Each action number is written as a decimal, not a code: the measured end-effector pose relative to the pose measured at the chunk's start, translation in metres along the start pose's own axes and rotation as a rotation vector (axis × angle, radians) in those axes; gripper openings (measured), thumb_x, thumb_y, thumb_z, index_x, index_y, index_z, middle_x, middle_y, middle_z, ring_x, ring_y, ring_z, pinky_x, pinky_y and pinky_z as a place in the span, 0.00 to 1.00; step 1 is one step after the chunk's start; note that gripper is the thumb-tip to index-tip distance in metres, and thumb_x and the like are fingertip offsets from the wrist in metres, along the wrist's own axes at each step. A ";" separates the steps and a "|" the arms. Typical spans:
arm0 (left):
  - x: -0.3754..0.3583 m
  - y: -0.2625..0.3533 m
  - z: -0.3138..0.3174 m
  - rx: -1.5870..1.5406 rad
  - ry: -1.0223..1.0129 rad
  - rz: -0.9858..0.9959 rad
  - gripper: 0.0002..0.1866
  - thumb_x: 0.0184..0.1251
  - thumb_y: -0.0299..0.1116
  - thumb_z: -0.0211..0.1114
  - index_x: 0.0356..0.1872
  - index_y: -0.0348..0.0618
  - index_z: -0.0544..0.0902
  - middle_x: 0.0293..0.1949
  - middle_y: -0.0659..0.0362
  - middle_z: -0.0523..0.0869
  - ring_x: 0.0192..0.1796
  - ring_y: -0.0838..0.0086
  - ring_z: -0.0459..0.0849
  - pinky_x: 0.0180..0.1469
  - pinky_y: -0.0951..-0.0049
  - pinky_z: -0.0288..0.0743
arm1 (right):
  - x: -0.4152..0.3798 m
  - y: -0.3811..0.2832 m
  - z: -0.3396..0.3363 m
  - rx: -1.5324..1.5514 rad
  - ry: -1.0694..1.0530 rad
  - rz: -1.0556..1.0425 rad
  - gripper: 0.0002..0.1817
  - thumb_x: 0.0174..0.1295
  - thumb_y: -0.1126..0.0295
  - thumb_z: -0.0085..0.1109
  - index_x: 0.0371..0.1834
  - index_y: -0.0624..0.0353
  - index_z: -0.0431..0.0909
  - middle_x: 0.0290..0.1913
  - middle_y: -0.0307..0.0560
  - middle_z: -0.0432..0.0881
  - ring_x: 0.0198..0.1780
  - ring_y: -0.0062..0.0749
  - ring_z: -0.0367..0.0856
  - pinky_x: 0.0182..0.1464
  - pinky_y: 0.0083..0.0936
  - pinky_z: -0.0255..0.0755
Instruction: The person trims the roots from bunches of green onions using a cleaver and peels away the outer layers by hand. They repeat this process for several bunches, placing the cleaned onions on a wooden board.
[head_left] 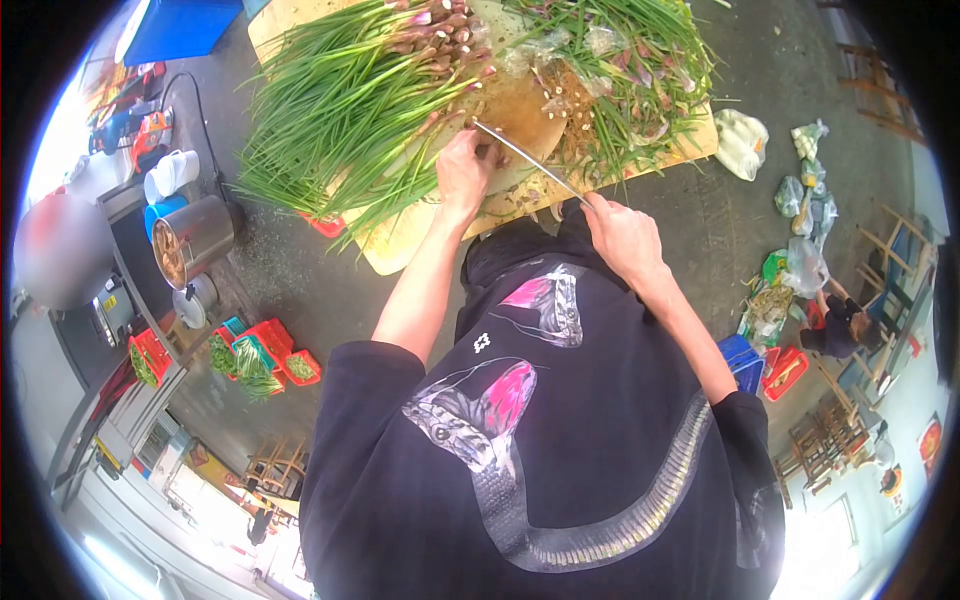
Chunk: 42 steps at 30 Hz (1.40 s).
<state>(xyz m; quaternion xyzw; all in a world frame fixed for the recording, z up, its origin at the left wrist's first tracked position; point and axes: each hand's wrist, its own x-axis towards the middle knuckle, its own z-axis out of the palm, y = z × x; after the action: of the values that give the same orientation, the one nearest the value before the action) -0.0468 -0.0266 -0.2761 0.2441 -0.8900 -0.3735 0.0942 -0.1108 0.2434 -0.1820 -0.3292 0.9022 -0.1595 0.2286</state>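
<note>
Black sleeves first, then my left hand pressing fingers down on the scallions on the wooden board, while my right hand is clenched round the knife, blade angled over the cut roots beside the second bunch

No words, numbers or brand names can be read anywhere in this view. The black shirt carries only a snake picture and a small white emblem, whose shape forms no legible letters.
</note>
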 end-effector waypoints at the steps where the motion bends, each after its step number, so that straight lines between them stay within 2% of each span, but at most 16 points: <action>1: -0.001 0.000 0.000 -0.009 -0.002 -0.008 0.07 0.63 0.30 0.76 0.38 0.38 0.91 0.41 0.48 0.92 0.42 0.50 0.92 0.46 0.55 0.84 | -0.001 0.000 -0.001 -0.005 -0.007 0.003 0.11 0.80 0.60 0.57 0.48 0.57 0.80 0.35 0.58 0.90 0.36 0.61 0.91 0.37 0.53 0.85; 6: 0.000 0.001 0.001 -0.044 0.019 -0.022 0.07 0.64 0.30 0.76 0.38 0.37 0.91 0.40 0.47 0.92 0.41 0.50 0.92 0.47 0.57 0.84 | -0.001 -0.001 -0.001 0.009 -0.062 0.020 0.12 0.80 0.61 0.56 0.47 0.59 0.79 0.34 0.59 0.90 0.36 0.63 0.90 0.37 0.55 0.84; 7: 0.001 0.002 0.000 -0.036 0.021 -0.004 0.07 0.65 0.30 0.76 0.39 0.37 0.92 0.39 0.48 0.93 0.40 0.52 0.93 0.45 0.58 0.85 | 0.000 -0.002 -0.001 0.015 -0.074 0.023 0.12 0.80 0.61 0.55 0.46 0.60 0.79 0.34 0.60 0.90 0.36 0.63 0.90 0.37 0.55 0.84; 9: -0.001 0.003 -0.001 -0.020 0.024 0.028 0.07 0.67 0.31 0.77 0.40 0.37 0.93 0.35 0.49 0.93 0.37 0.58 0.96 0.43 0.62 0.86 | 0.005 0.000 0.009 -0.001 -0.123 0.046 0.12 0.81 0.61 0.56 0.50 0.60 0.80 0.35 0.61 0.90 0.37 0.64 0.90 0.37 0.56 0.83; 10: -0.001 0.003 -0.002 -0.041 0.016 -0.012 0.08 0.66 0.31 0.77 0.39 0.37 0.92 0.36 0.48 0.93 0.38 0.55 0.95 0.44 0.60 0.85 | 0.009 0.000 0.013 -0.009 -0.141 0.053 0.12 0.81 0.61 0.56 0.52 0.60 0.80 0.35 0.62 0.90 0.37 0.65 0.90 0.37 0.57 0.83; 12: -0.001 0.005 -0.001 -0.086 -0.002 -0.088 0.08 0.65 0.31 0.77 0.38 0.37 0.91 0.38 0.46 0.92 0.41 0.50 0.93 0.46 0.56 0.84 | 0.009 0.001 0.016 0.012 -0.115 0.050 0.13 0.81 0.61 0.55 0.52 0.60 0.80 0.35 0.62 0.90 0.37 0.65 0.90 0.38 0.57 0.83; 18: -0.006 -0.009 0.006 -0.091 0.036 0.011 0.09 0.65 0.33 0.77 0.39 0.38 0.91 0.39 0.46 0.92 0.41 0.52 0.93 0.47 0.57 0.84 | 0.003 0.004 0.015 0.011 -0.024 0.086 0.13 0.81 0.61 0.55 0.47 0.60 0.80 0.34 0.62 0.90 0.37 0.65 0.90 0.39 0.57 0.83; 21: -0.014 -0.011 0.008 -0.218 -0.041 -0.125 0.08 0.66 0.33 0.77 0.40 0.40 0.91 0.41 0.48 0.94 0.42 0.54 0.94 0.48 0.58 0.85 | -0.004 0.012 0.015 0.030 0.033 0.130 0.14 0.81 0.60 0.55 0.48 0.59 0.82 0.34 0.63 0.90 0.37 0.66 0.90 0.40 0.57 0.83; 24: -0.017 -0.002 -0.002 -0.114 -0.042 0.222 0.09 0.71 0.31 0.76 0.46 0.38 0.93 0.43 0.50 0.95 0.41 0.64 0.96 0.46 0.68 0.87 | -0.002 0.022 0.006 0.053 0.150 0.190 0.15 0.82 0.59 0.55 0.50 0.58 0.84 0.34 0.63 0.90 0.37 0.65 0.90 0.40 0.57 0.83; 27: -0.020 0.003 0.000 -0.303 0.038 0.081 0.07 0.69 0.30 0.76 0.45 0.42 0.93 0.45 0.53 0.95 0.46 0.57 0.94 0.50 0.61 0.86 | -0.003 0.024 -0.005 0.094 0.163 0.240 0.16 0.81 0.58 0.55 0.54 0.57 0.86 0.34 0.64 0.89 0.37 0.65 0.89 0.39 0.56 0.82; 28: -0.018 0.002 -0.006 -0.190 0.111 0.090 0.08 0.69 0.31 0.77 0.46 0.42 0.92 0.47 0.53 0.95 0.51 0.56 0.93 0.54 0.61 0.85 | -0.006 0.027 -0.004 0.125 0.143 0.237 0.16 0.81 0.58 0.55 0.54 0.57 0.86 0.34 0.64 0.89 0.37 0.65 0.89 0.39 0.56 0.82; 31: -0.003 -0.008 -0.014 0.000 0.279 0.081 0.09 0.69 0.31 0.77 0.47 0.42 0.92 0.47 0.53 0.94 0.54 0.55 0.91 0.58 0.59 0.83 | -0.019 0.023 0.002 0.202 0.090 0.203 0.16 0.81 0.57 0.56 0.54 0.57 0.87 0.34 0.65 0.89 0.38 0.66 0.89 0.41 0.56 0.82; 35: 0.007 -0.026 -0.010 0.198 0.262 0.142 0.11 0.67 0.35 0.79 0.48 0.45 0.92 0.49 0.52 0.94 0.54 0.54 0.92 0.61 0.56 0.82 | -0.022 0.010 0.005 0.217 0.010 0.179 0.16 0.80 0.57 0.56 0.54 0.55 0.88 0.35 0.66 0.89 0.40 0.65 0.89 0.43 0.56 0.82; 38: 0.009 -0.022 -0.010 0.087 0.185 0.069 0.09 0.67 0.33 0.78 0.46 0.46 0.91 0.46 0.54 0.94 0.51 0.55 0.91 0.57 0.55 0.82 | -0.022 0.011 0.007 0.213 0.000 0.199 0.17 0.80 0.56 0.57 0.55 0.55 0.88 0.36 0.65 0.89 0.42 0.65 0.90 0.45 0.56 0.82; 42: 0.005 -0.020 -0.013 0.040 0.162 0.156 0.08 0.68 0.32 0.77 0.46 0.46 0.91 0.46 0.55 0.94 0.50 0.55 0.91 0.55 0.57 0.83 | -0.025 0.017 0.007 0.233 0.058 0.201 0.17 0.79 0.56 0.58 0.55 0.56 0.88 0.36 0.65 0.90 0.42 0.64 0.90 0.44 0.55 0.82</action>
<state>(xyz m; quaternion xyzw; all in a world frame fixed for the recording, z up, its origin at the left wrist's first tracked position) -0.0396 -0.0495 -0.2807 0.2054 -0.9030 -0.3262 0.1896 -0.0990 0.2720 -0.1874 -0.2037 0.9122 -0.2490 0.2539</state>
